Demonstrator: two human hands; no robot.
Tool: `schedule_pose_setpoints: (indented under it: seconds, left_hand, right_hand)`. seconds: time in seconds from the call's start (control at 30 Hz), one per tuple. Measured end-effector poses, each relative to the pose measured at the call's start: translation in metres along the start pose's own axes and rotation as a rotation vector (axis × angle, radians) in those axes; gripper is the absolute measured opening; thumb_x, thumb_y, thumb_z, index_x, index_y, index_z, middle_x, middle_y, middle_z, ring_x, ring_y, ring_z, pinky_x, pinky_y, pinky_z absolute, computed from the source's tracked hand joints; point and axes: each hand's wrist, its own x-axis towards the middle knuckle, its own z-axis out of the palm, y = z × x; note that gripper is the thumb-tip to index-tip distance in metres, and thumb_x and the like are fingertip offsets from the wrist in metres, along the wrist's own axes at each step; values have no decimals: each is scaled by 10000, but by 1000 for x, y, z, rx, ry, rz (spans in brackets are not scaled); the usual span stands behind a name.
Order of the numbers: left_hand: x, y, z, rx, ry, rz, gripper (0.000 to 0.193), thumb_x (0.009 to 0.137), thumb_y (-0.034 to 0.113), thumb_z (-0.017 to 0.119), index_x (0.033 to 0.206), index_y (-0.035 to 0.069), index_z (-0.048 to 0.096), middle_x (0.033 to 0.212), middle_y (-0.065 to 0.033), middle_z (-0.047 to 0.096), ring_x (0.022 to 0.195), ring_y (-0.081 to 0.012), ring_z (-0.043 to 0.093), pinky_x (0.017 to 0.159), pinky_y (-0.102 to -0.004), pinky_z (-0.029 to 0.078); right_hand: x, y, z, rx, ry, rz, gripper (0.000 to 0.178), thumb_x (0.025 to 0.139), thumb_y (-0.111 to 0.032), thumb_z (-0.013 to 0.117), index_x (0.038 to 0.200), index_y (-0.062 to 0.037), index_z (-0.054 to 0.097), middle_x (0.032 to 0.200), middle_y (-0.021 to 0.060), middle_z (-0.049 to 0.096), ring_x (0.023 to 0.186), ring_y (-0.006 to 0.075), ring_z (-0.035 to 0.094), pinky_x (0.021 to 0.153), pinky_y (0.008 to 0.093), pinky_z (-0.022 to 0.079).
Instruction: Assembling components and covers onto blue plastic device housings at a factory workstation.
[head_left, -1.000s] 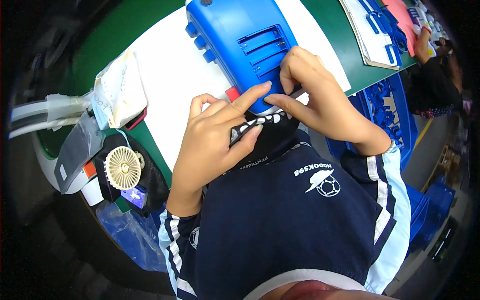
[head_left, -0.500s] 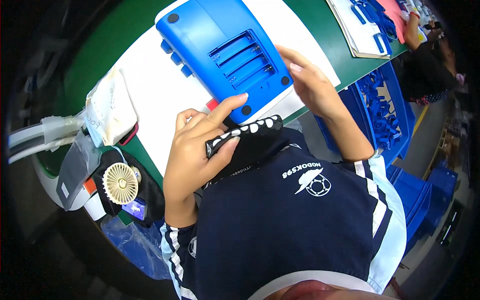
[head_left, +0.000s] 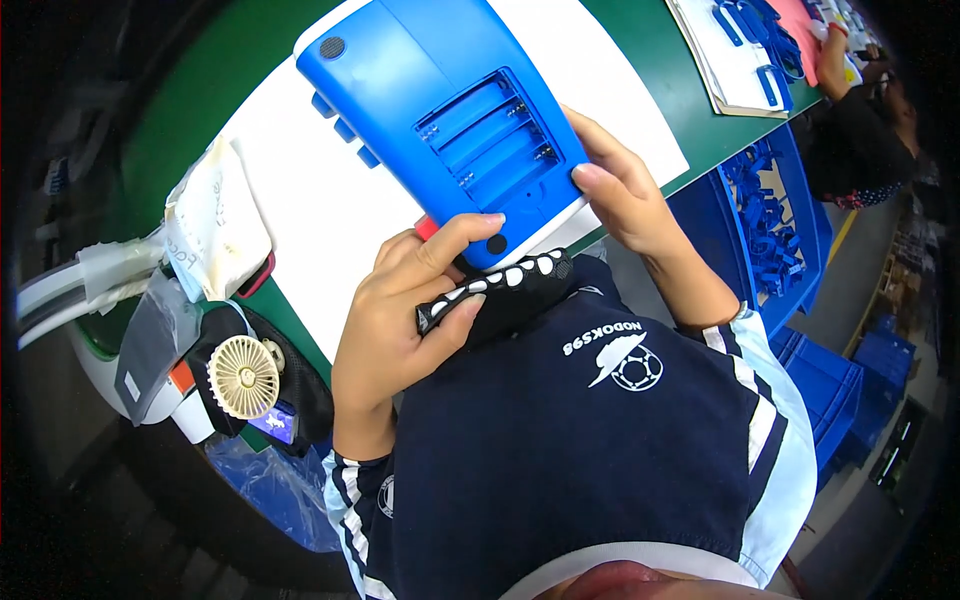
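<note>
A blue plastic device [head_left: 410, 75] with a white front edge is held tilted above the white sheet, its underside toward me. Its battery compartment [head_left: 490, 130] is uncovered, showing slots and metal springs. My right hand [head_left: 630, 195] grips the right edge, thumb on the underside. My left hand [head_left: 395, 310] is closed at the lower left corner, with the index finger lying on the blue casing. Between its thumb and fingers is a folded black strip with white dots [head_left: 505, 280], perhaps cloth. A small red part [head_left: 427, 228] shows beside the device; what it belongs to is unclear.
A white sheet [head_left: 300, 200] covers part of the green table [head_left: 650, 60]. At left lie a cream cloth bag [head_left: 215, 225], a small fan [head_left: 243, 377] and a black bag. Right of me, a blue bin [head_left: 725, 215] holds blue parts. Another person works at the far right.
The device has shifted slightly toward me and to the left. My right thumb now presses on its underside edge; before, it was off it. My left hand has moved little.
</note>
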Motion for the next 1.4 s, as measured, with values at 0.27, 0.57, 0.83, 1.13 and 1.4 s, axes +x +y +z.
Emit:
schedule_pose_setpoints:
  seconds: [0.27,0.57,0.83,1.13,1.4]
  left_hand:
    - [-1,1,-14,27,-66,-4,135,754,109,604,736,-23,578,1200,-103,570,866,-258,516,876,-361,370]
    - [-14,10,-7,109,-6,-6,514,796,127,596,1295,126,476,851,-108,606,824,-267,528,948,-382,344]
    - [-47,8,-22,111,2,-64,237,789,119,587,1010,39,618,1294,-164,497,890,-304,535,893,-374,367]
    - [-77,-13,-19,31,122,-131,409,790,128,589,1186,27,567,1295,-110,522,911,-226,529,892,-328,340]
    - [-70,-26,-43,-508,307,-123,331,905,178,514,1177,-7,556,1127,-86,598,930,-119,515,869,-284,402]
  right_hand:
    - [18,-3,9,17,-3,-55,705,796,-269,636,1342,8,287,1329,181,390,1263,261,360,1062,370,245]
    - [7,12,27,-84,312,-9,631,936,-513,318,1374,-63,258,1236,191,459,1151,263,469,965,357,371]
    - [-7,36,9,485,82,598,698,960,-498,215,1052,114,537,877,273,635,834,300,669,707,367,566]
    - [30,41,61,924,-70,698,745,839,-666,313,1368,-141,333,1356,159,402,1218,316,426,898,507,426]
    - [191,2,45,299,235,99,551,808,-413,628,1175,-63,412,1021,94,544,856,201,579,641,343,535]
